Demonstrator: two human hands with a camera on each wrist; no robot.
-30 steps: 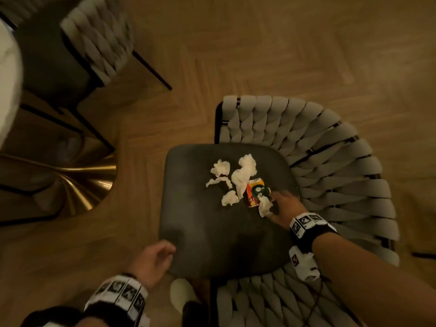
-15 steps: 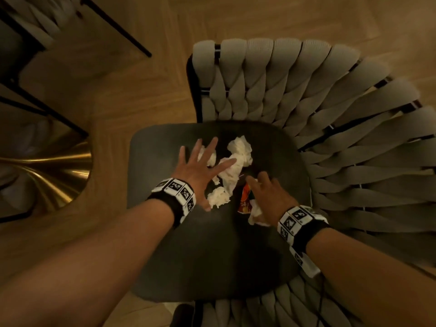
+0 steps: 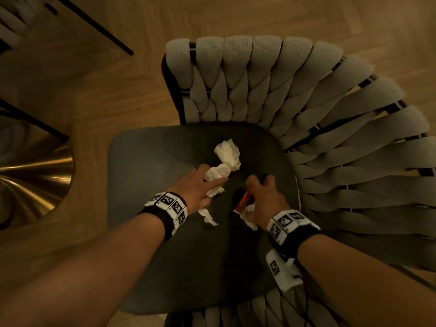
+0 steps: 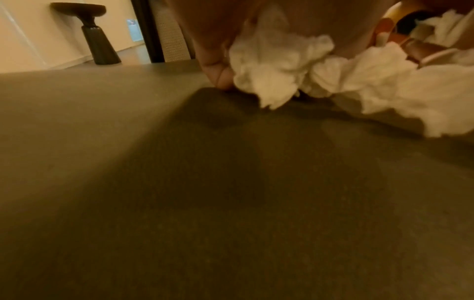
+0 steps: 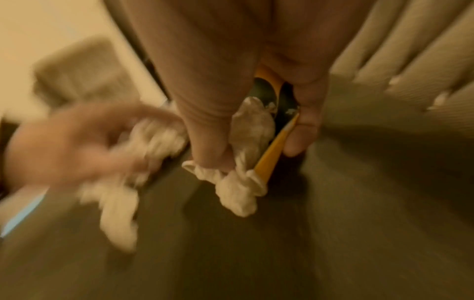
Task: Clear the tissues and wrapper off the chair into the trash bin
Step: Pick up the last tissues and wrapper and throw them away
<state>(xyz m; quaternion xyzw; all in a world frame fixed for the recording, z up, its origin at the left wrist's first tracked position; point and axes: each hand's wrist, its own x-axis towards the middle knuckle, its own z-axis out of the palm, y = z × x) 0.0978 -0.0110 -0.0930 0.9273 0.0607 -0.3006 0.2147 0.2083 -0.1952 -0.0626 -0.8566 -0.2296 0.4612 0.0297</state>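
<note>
On the dark seat of the chair (image 3: 146, 185) lie crumpled white tissues. The biggest tissue (image 3: 227, 153) sits loose near the woven back. My left hand (image 3: 212, 182) curls over a bunch of tissues (image 3: 215, 173); one strip (image 3: 207, 217) trails out by its wrist. Seen from the left wrist, my fingers (image 4: 218, 71) press against a tissue wad (image 4: 269, 77). My right hand (image 3: 256, 192) pinches the orange and dark wrapper (image 3: 243, 201) together with a small tissue (image 3: 249, 219). Up close from the right wrist, the wrapper (image 5: 278, 140) and tissue (image 5: 238, 186) sit between thumb and fingers. No trash bin is in view.
The grey woven chair back (image 3: 306, 128) wraps round the right and far side of the seat. A brass table base (image 3: 35, 175) stands on the wood floor at the left, and a second chair's black legs (image 3: 94, 24) cross the upper left.
My left hand came from the seat's front edge onto the tissue pile and its spread fingers have closed on tissues. The right hand has gathered the wrapper and a tissue off the seat.
</note>
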